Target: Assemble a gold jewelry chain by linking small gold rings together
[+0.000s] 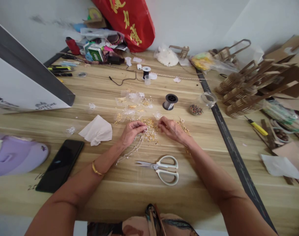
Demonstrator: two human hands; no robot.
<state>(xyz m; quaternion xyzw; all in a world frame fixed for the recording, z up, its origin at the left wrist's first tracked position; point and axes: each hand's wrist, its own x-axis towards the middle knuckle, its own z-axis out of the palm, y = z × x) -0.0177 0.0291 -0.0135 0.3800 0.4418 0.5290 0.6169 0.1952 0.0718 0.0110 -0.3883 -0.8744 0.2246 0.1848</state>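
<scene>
My left hand (133, 132) is closed in a pinch at one end of a silver chain (132, 150), which trails from the fingertips toward me over the table. Just right of these fingertips lies a loose heap of small gold and silver beads and findings (150, 129). Across the heap, my right hand (171, 128) is also pinched together; whatever sits between its fingertips is too small or hidden. Gold chain pieces (185, 127) lie beside and partly behind the right hand. White-handled scissors (161, 167) rest nearer to me, blades slightly apart and pointing left.
Small bags of findings (131, 106), a wire spool (170, 101) and a bead pile (196, 109) lie beyond my hands. A phone (61, 165) and white cloth (96, 130) are left. Small woven baskets (245, 87) and a yellow cutter (257, 127) are right.
</scene>
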